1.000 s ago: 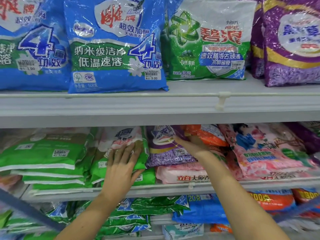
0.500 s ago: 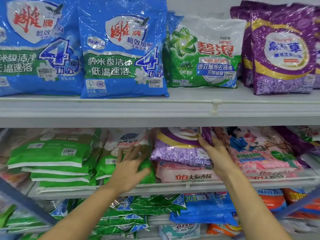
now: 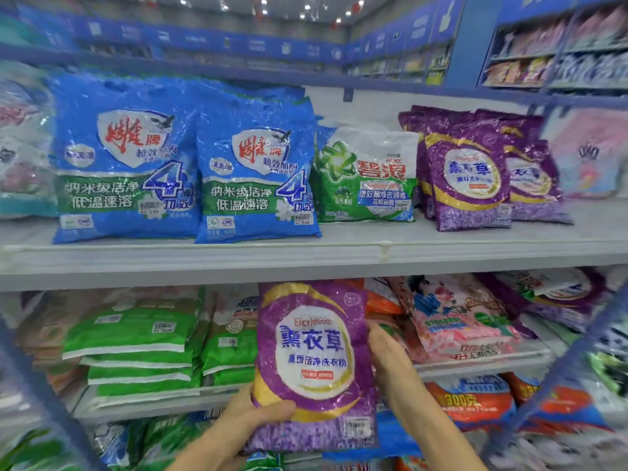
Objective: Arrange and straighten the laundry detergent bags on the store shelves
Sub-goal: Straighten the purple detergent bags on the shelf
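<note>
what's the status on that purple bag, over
Left hand grips purple lavender bag at lower corner, right hand holds its side edge. Bag upright, off the shelf. Matching purple bags on upper shelf, its lip between.

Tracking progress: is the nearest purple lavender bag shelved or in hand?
In hand: purple lavender bag upright before the middle shelf, left hand gripping its lower corner, right hand its side.

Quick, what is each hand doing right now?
Left hand: holds the purple bag by its bottom corner, thumb on the front.
Right hand: holds the same bag's right edge.
</note>
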`<state>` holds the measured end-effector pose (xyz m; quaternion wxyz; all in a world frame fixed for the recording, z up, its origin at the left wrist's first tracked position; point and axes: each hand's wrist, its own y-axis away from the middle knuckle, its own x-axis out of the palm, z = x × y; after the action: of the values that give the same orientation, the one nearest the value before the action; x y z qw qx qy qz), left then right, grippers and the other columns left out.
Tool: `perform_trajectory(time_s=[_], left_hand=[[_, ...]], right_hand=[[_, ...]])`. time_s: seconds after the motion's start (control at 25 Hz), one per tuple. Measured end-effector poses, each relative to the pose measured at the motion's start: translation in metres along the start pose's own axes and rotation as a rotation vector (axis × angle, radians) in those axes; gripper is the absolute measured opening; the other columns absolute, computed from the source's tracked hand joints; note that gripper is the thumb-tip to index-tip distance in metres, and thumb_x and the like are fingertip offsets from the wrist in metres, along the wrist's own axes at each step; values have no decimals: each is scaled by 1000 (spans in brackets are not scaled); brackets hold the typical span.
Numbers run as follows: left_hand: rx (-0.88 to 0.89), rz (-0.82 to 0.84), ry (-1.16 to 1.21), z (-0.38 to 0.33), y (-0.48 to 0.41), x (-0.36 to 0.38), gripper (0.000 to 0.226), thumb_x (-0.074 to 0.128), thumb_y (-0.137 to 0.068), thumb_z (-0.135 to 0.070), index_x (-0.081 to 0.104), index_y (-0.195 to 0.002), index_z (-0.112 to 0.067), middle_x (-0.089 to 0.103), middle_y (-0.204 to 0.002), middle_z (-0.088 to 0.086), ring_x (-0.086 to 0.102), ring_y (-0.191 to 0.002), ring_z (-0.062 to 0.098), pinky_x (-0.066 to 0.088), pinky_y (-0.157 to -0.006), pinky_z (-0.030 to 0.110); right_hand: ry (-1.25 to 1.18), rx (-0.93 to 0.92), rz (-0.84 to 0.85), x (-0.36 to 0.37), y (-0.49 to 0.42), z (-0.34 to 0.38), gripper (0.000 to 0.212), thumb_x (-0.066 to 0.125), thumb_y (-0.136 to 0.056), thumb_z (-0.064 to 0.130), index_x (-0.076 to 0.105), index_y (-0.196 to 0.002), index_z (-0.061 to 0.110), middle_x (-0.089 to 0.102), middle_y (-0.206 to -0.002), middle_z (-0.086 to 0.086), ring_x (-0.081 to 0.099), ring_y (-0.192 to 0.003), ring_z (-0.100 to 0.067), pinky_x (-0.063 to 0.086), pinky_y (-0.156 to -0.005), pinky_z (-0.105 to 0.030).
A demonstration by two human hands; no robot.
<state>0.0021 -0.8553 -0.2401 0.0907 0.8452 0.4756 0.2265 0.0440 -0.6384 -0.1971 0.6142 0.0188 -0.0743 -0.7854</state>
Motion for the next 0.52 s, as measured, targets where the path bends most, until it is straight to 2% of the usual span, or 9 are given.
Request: perform_trajectory(time_s=[0.04,0.08,0.16,0.24,0.32,0.36,0.44,0.52], left_hand=[[18,29,-32,1,9,0,118,96,-4,-26,55,-113,-5,73,-99,14,68,-95,32,47,-94,48],[40,71,-60,2,19,0,113,96,-6,-28,57,-110,-8,74,-98,10,69,-94,28,49,-91,43],[79,171,-99,-4,44,1,104,96,-13,-26,57,-109,-12,74,-97,4,71,-90,19,54,-76,29],[104,257,-152,-8,63,0,102,96,-21,-26,55,-114,-14,73,-103,0,69,-95,17,53,-77,26],[142,330,-233,-14,75,3,105,96,-25,-32,53,-119,-15,72,-108,0,67,-102,18,51,-84,28],[170,350,-255,-18,81,7,106,96,-24,-34,54,-119,-13,72,-108,2,67,-101,19,51,-84,28],[219,360,-275,-26,85,19,106,96,-18,-35,58,-114,-9,73,-103,8,69,-94,21,54,-76,25],[253,352,-275,-35,85,36,106,96,-13,-36,60,-108,-7,74,-97,11,71,-87,21,55,-70,23]], right_hand=[[6,-19,-23,5,7,9,92,65,-49,80,54,-124,27,60,-125,5,58,-112,-16,46,-97,-37],[5,-33,-44,11,15,18,83,64,-59,76,57,-121,22,64,-120,3,61,-108,-16,47,-93,-36],[-24,-69,-121,21,34,34,49,62,-73,55,67,-100,14,73,-98,-3,66,-91,-19,48,-85,-36],[-85,-120,-247,26,52,48,24,59,-86,31,69,-82,10,73,-79,-8,66,-75,-25,51,-76,-38],[-44,-216,-347,22,70,65,22,56,-90,18,69,-77,5,71,-72,-11,64,-69,-26,52,-69,-38],[-6,-270,-368,19,80,76,22,57,-90,16,68,-76,4,71,-69,-9,63,-65,-24,52,-64,-33],[-2,-338,-383,11,97,98,18,56,-90,13,68,-78,5,71,-63,-1,65,-56,-14,53,-55,-22],[-17,-354,-383,-2,106,118,16,57,-90,15,68,-83,6,72,-66,-1,66,-59,-12,54,-56,-21]])
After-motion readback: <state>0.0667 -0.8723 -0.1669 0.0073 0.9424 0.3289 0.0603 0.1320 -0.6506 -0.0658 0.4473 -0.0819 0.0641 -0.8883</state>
